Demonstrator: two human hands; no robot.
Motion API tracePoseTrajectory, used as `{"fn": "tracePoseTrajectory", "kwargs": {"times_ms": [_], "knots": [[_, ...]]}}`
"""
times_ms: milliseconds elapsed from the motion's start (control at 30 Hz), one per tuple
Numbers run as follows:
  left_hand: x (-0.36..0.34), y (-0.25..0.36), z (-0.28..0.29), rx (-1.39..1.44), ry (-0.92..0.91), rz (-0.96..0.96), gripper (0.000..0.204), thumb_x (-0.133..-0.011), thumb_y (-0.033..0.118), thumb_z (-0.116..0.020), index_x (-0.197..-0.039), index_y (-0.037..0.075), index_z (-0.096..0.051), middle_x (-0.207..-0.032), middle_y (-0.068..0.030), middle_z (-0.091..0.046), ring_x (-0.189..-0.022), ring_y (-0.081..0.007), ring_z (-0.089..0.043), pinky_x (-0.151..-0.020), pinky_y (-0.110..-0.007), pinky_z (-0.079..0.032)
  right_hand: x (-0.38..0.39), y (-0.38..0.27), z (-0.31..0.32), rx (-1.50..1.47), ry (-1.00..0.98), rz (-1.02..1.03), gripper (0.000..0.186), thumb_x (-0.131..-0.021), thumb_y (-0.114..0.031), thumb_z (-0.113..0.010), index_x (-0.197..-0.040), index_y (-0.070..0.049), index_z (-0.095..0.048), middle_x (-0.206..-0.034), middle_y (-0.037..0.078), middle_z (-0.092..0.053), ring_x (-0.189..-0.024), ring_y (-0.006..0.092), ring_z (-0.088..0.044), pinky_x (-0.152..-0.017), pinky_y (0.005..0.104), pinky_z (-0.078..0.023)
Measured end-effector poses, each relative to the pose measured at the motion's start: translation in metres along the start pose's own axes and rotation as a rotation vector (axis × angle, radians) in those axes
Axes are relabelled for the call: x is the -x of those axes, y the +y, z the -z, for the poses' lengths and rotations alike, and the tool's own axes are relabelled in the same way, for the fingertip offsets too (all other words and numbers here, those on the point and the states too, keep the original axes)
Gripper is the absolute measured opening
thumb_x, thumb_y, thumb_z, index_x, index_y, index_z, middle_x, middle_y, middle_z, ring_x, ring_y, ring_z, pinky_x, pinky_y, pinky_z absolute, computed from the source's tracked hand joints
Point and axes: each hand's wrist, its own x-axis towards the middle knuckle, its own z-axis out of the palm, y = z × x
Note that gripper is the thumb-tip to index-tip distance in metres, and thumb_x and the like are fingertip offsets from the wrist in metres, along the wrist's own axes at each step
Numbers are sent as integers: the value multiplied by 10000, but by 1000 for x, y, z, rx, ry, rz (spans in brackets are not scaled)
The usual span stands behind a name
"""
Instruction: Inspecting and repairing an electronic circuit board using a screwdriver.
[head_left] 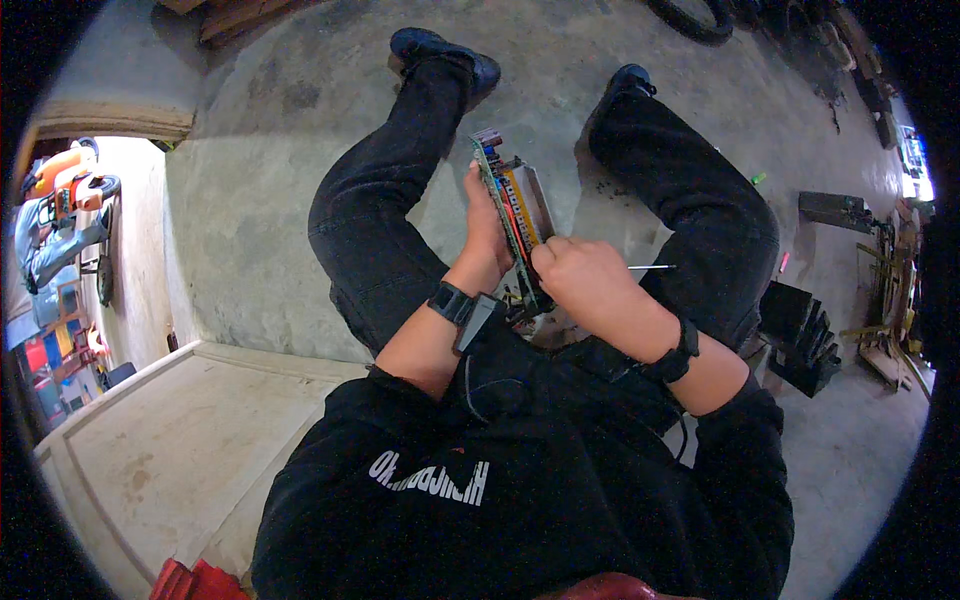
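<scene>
A long circuit board (pixel 510 205) crowded with electronic parts, with a metal plate and a row of orange-yellow pieces along it, is held upright between my knees. My left hand (pixel 485 225) grips its left side, fingers mostly hidden behind it. Against the board's right side, my right hand (pixel 580 270) is closed, its fingertips at the lower half of the board. From that fist a thin metal shaft of a screwdriver (pixel 652 267) points out to the right, over my thigh; its handle is hidden in the hand. What the right fingertips touch on the board cannot be made out.
Concrete floor (pixel 270 240) lies around my legs. To the left stands a pale panelled surface (pixel 190 440). Dark metal pieces (pixel 797 335) and a dark block (pixel 835 210) rest at the right, beside scrap wood (pixel 890 365). A tyre (pixel 695 22) lies at the far right.
</scene>
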Motion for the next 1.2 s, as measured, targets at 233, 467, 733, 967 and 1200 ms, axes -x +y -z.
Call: {"fn": "tracePoseTrajectory", "kwargs": {"times_ms": [233,467,733,967,1200], "knots": [[-4,-3,1,-39,29,-37,696,-905,725,-312,-974,108,-629,-799,-76,-637,-678,-229,-615,-629,-363,-520,-1,0,3,-4,-12,13,104,-796,-98,-587,-872,-30,-607,-815,121,-665,-755,271,-695,-615,376,-575],[0,1,-2,-50,28,-55,676,-904,727,-319,-978,124,-615,-834,-75,-630,-719,-227,-614,-654,-382,-522,0,-1,-2,-34,8,3,106,-798,-90,-585,-884,-30,-594,-819,122,-658,-760,279,-691,-623,388,-574],[3,0,-1,-35,17,-73,675,-898,738,-329,-983,129,-607,-833,-73,-626,-717,-238,-609,-657,-395,-520,5,-2,-3,-148,38,2,122,-786,-68,-581,-902,-30,-583,-894,139,-627,-862,313,-661,-712,400,-567],[-5,2,7,-13,-18,-79,655,-903,728,-333,-999,146,-617,-844,-64,-632,-738,-227,-611,-682,-396,-519,4,-1,-11,-182,120,-25,129,-776,-54,-579,-902,-26,-577,-914,140,-602,-917,326,-632,-745,418,-556],[-12,1,9,16,1,-127,576,-943,665,-340,-1013,156,-602,-843,-47,-630,-742,-199,-611,-686,-377,-518,4,3,-16,-217,171,35,130,-765,-54,-580,-890,-21,-576,-918,144,-605,-908,331,-626,-771,422,-545]]}}
